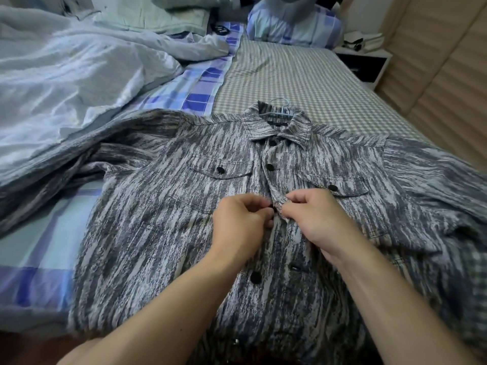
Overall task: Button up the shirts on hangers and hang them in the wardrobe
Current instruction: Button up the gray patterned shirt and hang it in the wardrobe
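Note:
A grey and white streaked shirt [163, 233] with black buttons lies face up on the bed. A light blue hanger [283, 108] sits inside its collar, only the hook showing. The top two placket buttons [269, 167] look fastened. My left hand [241, 222] pinches the third button on the left front edge. My right hand [319, 219] pinches the right placket edge beside it, fingertips nearly meeting the left hand's. Lower down, a black button [255, 277] sits unfastened and the fronts lie apart.
A crumpled pale blue duvet [66, 83] covers the bed's left half. The green checked sheet [290, 75] is bare beyond the collar. Pillows [292, 25] lie at the head. A wooden wall [442, 75] and a white bedside table [366, 64] stand on the right.

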`<state>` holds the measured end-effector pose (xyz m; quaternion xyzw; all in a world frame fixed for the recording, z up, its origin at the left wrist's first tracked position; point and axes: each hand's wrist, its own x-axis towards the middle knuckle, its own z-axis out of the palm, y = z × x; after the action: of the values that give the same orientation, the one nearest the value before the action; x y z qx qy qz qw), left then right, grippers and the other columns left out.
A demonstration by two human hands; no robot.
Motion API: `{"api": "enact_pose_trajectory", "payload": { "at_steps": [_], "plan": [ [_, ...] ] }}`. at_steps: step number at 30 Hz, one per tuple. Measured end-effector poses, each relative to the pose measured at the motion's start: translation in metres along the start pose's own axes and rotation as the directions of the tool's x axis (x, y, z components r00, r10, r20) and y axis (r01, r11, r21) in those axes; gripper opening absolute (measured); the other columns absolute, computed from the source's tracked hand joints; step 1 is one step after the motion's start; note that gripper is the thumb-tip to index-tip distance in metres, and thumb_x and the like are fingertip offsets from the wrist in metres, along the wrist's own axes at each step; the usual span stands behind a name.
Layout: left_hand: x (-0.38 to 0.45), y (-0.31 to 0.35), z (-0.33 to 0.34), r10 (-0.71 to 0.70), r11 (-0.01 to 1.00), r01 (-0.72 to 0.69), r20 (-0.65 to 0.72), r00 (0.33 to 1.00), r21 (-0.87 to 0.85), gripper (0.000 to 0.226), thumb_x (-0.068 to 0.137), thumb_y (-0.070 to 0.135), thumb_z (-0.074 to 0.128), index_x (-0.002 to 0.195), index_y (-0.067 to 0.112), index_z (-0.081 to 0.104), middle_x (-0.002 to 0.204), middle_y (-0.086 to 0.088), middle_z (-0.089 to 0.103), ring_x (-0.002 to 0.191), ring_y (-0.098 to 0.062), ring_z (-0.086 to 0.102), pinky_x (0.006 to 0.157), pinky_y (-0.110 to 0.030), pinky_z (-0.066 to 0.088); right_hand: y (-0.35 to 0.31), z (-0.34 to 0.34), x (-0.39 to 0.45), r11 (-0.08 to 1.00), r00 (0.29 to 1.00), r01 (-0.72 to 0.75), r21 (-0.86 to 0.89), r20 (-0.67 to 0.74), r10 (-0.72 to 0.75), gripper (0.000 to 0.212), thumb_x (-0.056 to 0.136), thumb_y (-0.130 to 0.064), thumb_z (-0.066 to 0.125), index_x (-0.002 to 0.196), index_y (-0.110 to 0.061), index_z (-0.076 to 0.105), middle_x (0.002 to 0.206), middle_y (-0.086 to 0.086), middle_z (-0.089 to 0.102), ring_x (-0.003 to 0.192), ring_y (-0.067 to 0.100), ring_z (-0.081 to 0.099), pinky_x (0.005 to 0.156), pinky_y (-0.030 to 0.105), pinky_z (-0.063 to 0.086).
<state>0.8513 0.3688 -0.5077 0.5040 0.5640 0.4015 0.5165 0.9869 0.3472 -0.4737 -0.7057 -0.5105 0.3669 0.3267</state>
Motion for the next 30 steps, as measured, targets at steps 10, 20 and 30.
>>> {"api": "enact_pose_trajectory", "payload": {
  "at_steps": [10,20,30],
  "plan": [
    [0.002,-0.005,-0.002,-0.018,0.994,0.022,0.039,0.999,-0.105,0.013,0.089,-0.003,0.073,0.082,0.008,0.075,0.073,-0.015,0.074,0.065,-0.024,0.071,0.07,-0.044,0.064,0.009,-0.007,0.006,0.999,0.988,-0.02,0.047,0.156,0.012,0.018,0.085,-0.015,0.076,0.103,-0.01,0.075,0.095,0.004,0.072,0.094,0.013,0.067,0.091,0.039,0.054],
    [0.007,-0.003,-0.009,-0.086,0.981,0.111,0.157,0.984,-0.157,0.005,0.092,-0.006,0.067,0.096,-0.006,0.071,0.07,-0.01,0.066,0.056,-0.015,0.062,0.063,-0.027,0.059,0.012,-0.007,0.007,0.998,0.977,-0.043,0.047,0.213,0.032,0.029,0.094,0.005,0.06,0.106,-0.02,0.068,0.086,0.007,0.07,0.062,0.012,0.065,0.054,0.025,0.051],
    [0.001,0.009,-0.005,-0.119,0.988,0.125,0.063,0.991,-0.088,0.028,0.09,0.03,0.078,0.075,0.007,0.073,0.062,-0.008,0.065,0.054,-0.02,0.058,0.061,-0.042,0.056,0.01,0.018,0.008,0.842,0.955,0.26,-0.472,-0.002,-0.296,0.011,0.093,-0.021,0.07,0.094,-0.025,0.06,0.1,-0.01,0.052,0.09,0.012,0.053,0.077,0.03,0.045]
  ]
}}
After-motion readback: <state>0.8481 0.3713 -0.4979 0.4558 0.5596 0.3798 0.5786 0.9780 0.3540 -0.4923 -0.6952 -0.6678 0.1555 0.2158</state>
